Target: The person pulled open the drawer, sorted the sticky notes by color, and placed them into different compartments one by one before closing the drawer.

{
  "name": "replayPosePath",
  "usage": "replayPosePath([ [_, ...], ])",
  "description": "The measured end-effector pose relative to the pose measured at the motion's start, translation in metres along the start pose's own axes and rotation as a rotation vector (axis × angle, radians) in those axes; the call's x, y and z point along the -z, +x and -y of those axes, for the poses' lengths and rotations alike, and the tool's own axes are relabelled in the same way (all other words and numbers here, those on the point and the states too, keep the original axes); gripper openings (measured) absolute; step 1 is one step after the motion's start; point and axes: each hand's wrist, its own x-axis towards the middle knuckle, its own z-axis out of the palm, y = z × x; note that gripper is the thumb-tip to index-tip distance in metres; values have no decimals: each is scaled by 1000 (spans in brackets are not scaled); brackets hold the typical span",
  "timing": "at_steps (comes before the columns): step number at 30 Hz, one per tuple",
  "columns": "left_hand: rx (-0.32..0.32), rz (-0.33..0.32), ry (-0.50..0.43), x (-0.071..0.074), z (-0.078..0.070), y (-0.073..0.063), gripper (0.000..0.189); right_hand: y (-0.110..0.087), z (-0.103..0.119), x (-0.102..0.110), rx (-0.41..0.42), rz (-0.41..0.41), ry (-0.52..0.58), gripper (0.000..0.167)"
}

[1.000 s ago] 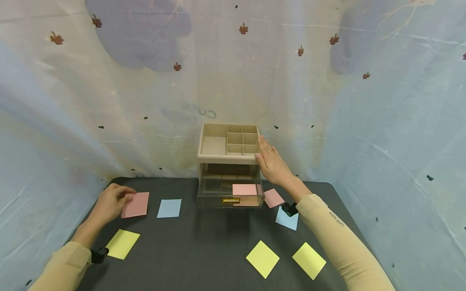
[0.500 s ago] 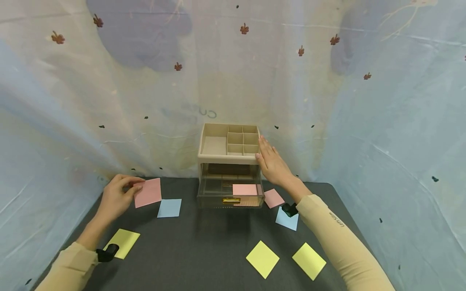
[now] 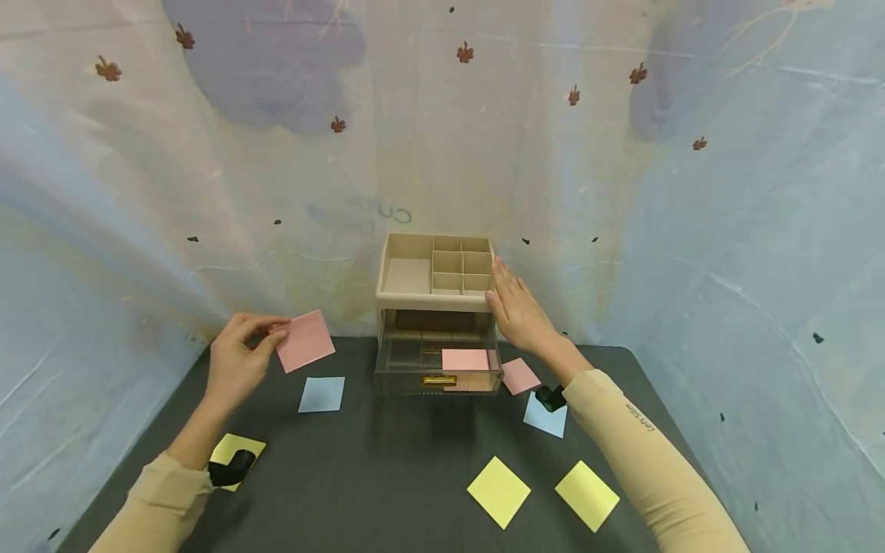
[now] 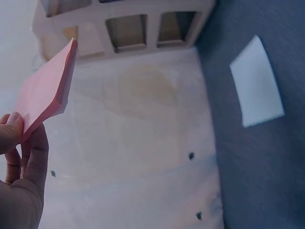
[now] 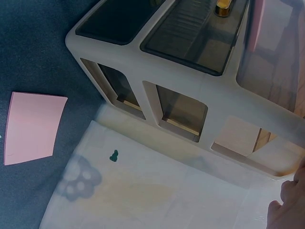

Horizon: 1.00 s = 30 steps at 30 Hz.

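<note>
My left hand [image 3: 238, 365] pinches a pink sticky note pad [image 3: 306, 342] by its left edge, raised above the dark table. In the left wrist view, the thick pink pad [image 4: 45, 88] sits tilted between thumb and fingers. Straight fingers of my right hand [image 3: 522, 311] lie against the right side of a beige desk organizer [image 3: 415, 298]. Its clear drawer [image 3: 397, 382] with a gold handle is pulled out, and another pink sticky note pad [image 3: 465, 359] lies inside at the right. The right wrist view shows the organizer's side frame [image 5: 128, 62] with its window openings.
A blue sticky note pad [image 3: 321, 394] and a partly covered yellow one [image 3: 242, 444] lie left on the table [image 3: 373, 476]. On the right are a pink pad [image 3: 520, 376], a blue pad [image 3: 545, 418] and two yellow pads [image 3: 499, 491]. A patterned curtain [image 3: 415, 153] hangs behind.
My left hand has lifted the pink sticky note pad off the table and carried it up and to the right, past the blue pad. The right hand stays at the organizer.
</note>
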Motion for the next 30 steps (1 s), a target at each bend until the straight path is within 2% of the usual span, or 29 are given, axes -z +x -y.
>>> replayPosePath([
  [6, 43, -19, -79, -7, -15, 7, 17, 0, 0, 0, 4, -1, -2, 68],
  [10, 43, -21, -157, -12, -27, 12, 17, 1, 1, 0, 10, -7, -3, 66],
  [21, -34, -54, -390, -29, -60, 25, 19, 1, 1, 1, 8, -9, -1, 64],
  [30, -112, 11, -451, -48, -80, 31, 21, 1, 0, 0, 10, -16, -5, 65],
])
